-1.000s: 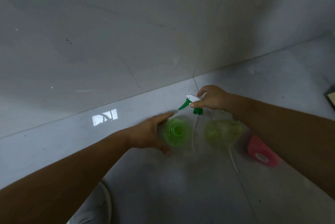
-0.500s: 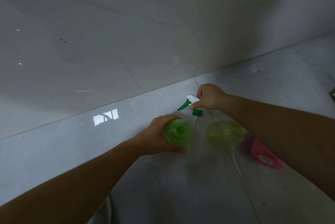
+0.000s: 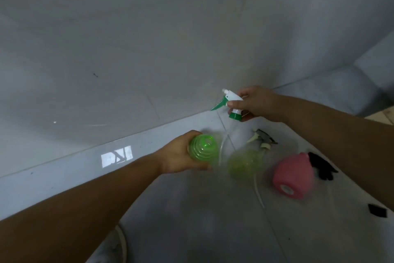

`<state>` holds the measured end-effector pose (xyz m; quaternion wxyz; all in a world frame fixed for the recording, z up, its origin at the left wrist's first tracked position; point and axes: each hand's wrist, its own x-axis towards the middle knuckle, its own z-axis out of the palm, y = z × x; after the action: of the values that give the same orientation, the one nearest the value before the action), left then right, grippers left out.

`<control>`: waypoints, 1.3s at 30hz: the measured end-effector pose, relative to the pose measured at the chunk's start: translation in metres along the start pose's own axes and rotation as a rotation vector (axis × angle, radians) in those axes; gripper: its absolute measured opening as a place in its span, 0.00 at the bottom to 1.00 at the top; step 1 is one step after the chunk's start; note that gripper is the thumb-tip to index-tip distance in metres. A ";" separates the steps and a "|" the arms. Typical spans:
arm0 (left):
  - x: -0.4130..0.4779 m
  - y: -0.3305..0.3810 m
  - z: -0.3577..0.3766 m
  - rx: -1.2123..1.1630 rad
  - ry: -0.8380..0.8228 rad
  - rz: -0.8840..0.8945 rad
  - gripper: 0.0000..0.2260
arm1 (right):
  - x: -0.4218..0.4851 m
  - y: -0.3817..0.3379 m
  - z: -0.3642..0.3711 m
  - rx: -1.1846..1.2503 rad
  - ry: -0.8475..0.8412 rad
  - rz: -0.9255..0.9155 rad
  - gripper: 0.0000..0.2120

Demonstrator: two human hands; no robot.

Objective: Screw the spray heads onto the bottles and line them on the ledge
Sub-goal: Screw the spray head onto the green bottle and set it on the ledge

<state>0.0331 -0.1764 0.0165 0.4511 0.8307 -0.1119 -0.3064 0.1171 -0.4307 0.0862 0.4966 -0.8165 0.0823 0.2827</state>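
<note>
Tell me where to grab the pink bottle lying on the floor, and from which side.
Grip the pink bottle around its wide body, coming down from above. It lies on its side with the flat base toward the camera and the narrow end pointing away toward a black spray head, so the rounded flank is the open, exposed part.

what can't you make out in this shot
Head view only:
- Green bottle: its body and base are covered by the left hand.
- Yellow-green bottle: motion blur hides its neck.
- Black pieces behind the pink bottle: too blurred to identify.
- Spray head: its back is hidden by the right hand.
</note>
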 end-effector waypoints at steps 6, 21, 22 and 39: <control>-0.020 0.072 -0.027 0.056 -0.001 0.028 0.32 | -0.100 -0.067 -0.049 0.114 0.225 -0.215 0.09; -0.146 0.236 -0.065 0.108 -0.109 0.113 0.32 | -0.307 -0.170 -0.063 0.207 0.486 -0.609 0.13; -0.154 0.243 -0.064 0.087 -0.119 0.111 0.32 | -0.312 -0.170 -0.058 0.215 0.477 -0.612 0.13; -0.190 0.281 -0.040 -0.049 -0.086 0.182 0.31 | -0.334 -0.137 -0.028 0.075 0.253 -0.593 0.15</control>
<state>-0.0669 -0.2209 0.3404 0.4922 0.7917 -0.1987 -0.3023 -0.0920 -0.4360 0.3821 0.5729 -0.8147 -0.0877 0.0185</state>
